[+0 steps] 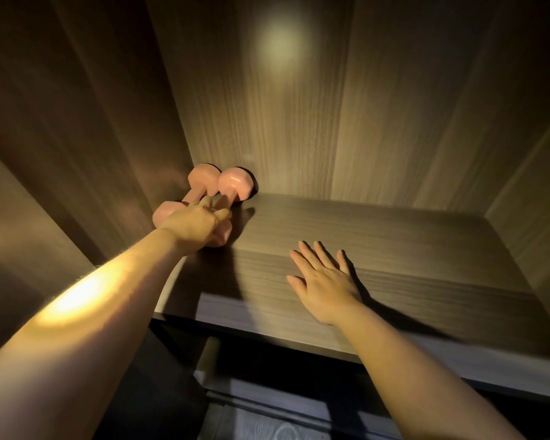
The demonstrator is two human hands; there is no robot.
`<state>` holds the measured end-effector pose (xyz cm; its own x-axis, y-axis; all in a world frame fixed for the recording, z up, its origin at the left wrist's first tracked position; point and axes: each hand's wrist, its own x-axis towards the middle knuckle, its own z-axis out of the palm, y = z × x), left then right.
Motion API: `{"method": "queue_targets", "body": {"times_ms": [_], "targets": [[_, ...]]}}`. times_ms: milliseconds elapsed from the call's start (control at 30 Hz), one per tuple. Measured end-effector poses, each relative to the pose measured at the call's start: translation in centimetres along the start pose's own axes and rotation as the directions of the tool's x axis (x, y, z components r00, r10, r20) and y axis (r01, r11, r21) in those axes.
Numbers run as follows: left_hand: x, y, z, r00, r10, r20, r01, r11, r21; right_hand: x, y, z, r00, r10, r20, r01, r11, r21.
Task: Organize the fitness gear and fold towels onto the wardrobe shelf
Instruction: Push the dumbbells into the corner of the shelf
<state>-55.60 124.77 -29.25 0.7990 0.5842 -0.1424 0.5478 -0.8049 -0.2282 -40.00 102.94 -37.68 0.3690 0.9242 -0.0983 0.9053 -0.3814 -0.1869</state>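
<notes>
Two pink dumbbells lie side by side in the far left corner of the wooden wardrobe shelf (378, 249). The left dumbbell (200, 181) lies against the side wall. The right dumbbell (235, 185) has its far head near the back panel. My left hand (194, 225) reaches in and rests over the near ends of the dumbbells, its fingers lying on the right dumbbell's handle and covering the near head. My right hand (326, 281) lies flat, palm down, fingers straight, on the shelf near its front edge. No towels are in view.
The wardrobe's back panel (299, 122) and side walls enclose the shelf, lit by a spot of light. The front edge of the shelf (299, 338) runs below my right hand. A darker lower compartment shows underneath.
</notes>
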Motion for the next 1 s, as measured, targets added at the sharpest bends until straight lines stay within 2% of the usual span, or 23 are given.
{"method": "queue_targets", "body": {"times_ms": [233,333,400,500,633,767,1000], "targets": [[0.9,0.6,-0.3,0.998,-0.059,0.029,0.059,0.998,-0.014,0.1,0.1,0.2,1.000,0.003,-0.010,-0.003,1.000,-0.010],[0.9,0.5,0.2,0.997,-0.078,-0.002,0.077,0.992,-0.100,0.0,0.0,0.2,1.000,0.005,-0.013,-0.005,1.000,-0.014],[0.5,0.9,0.9,0.994,-0.099,-0.045,0.090,0.981,-0.173,-0.1,-0.1,0.2,1.000,0.005,-0.013,-0.005,1.000,-0.014],[0.1,1.8,1.9,0.965,-0.187,-0.183,0.136,0.955,-0.263,-0.1,-0.1,0.1,1.000,0.006,-0.017,-0.006,1.000,-0.011],[0.3,2.4,2.6,0.939,-0.213,-0.269,0.172,0.971,-0.168,0.0,-0.1,0.1,1.000,0.006,-0.019,-0.006,1.000,-0.009],[0.4,2.5,3.2,0.943,-0.168,-0.287,0.163,0.986,-0.043,-0.2,-0.1,0.1,1.000,0.003,-0.017,-0.003,1.000,-0.012],[0.2,2.7,2.9,0.953,-0.131,-0.273,0.146,0.989,0.034,-0.1,0.0,0.1,1.000,0.004,-0.024,-0.004,1.000,-0.013]]}}
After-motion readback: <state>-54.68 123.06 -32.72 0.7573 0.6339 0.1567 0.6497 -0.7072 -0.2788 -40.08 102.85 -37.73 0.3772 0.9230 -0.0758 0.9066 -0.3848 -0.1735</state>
